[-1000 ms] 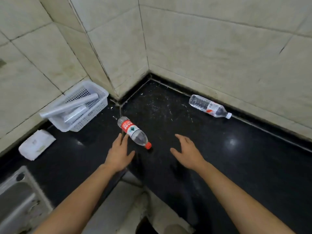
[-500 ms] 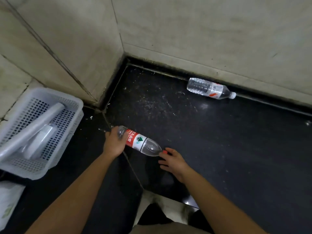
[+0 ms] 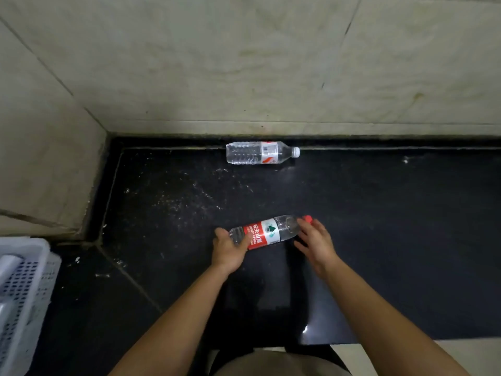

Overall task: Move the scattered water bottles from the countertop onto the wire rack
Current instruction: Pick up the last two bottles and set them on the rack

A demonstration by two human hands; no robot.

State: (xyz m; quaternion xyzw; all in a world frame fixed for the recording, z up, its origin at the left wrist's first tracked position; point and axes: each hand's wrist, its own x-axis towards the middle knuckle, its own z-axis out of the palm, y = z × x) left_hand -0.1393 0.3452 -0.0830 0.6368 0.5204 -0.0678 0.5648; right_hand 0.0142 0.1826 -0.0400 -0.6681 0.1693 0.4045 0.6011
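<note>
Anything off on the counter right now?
Neither bottle is upright: the white-capped bottle lies along the wall's foot; the red-capped bottle is sideways mid-counter, base in the grip of the left hand, right hand at its neck. White specks are scattered over the black countertop near the corner. No spill or damage visible.

Single view, head-worn wide-angle: looks from above the counter's front edge steeply down and forward across the black countertop (image 3: 393, 218) to the tiled wall (image 3: 244, 63) at frame top, near enough that left hand (image 3: 227, 251) and right hand (image 3: 315, 244) meet at the red-label bottle (image 3: 267, 233) mid-frame, white basket (image 3: 29, 283) cropped at left.
</note>
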